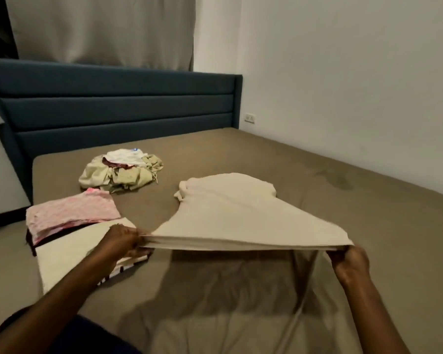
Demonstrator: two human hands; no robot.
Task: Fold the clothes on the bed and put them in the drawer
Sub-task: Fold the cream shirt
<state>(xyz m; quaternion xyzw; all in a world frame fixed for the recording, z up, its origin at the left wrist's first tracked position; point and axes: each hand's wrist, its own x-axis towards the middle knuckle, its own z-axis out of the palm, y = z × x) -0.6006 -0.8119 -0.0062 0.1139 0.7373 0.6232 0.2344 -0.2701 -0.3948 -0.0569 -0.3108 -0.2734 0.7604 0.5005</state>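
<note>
1. The left hand (124, 240) pinches the near left corner of a cream shirt (241, 215), fingers curled round the bunched hem, held above the bed (317, 175).
2. The right hand (349, 259) grips the near right corner of the same hem, fingers curled over the cloth and knuckles toward the camera.
3. Between the two hands the hem is pulled taut into a nearly straight line. This near end of the shirt is lifted off the sheet and throws a dark shadow on the bed below it.
4. The far end of the shirt, with its sleeves and neck, lies on the sheet near the middle of the bed.
5. Just below the left hand, by the bed's left edge, lies a folded stack (69, 241): a cream piece at the bottom, something dark above it, and a pink striped garment (72, 213) on top.
6. Farther along the left side, toward the head of the bed, sits a loose heap of unfolded clothes (120, 172), pale green with a white piece on top and a bit of maroon showing.
7. A blue padded headboard (118, 106) closes the far end of the bed, with a grey curtain (100, 29) behind it.
8. A white wall (343, 85) runs along the bed's right edge and carries a small socket (250, 118) near the headboard.
</note>
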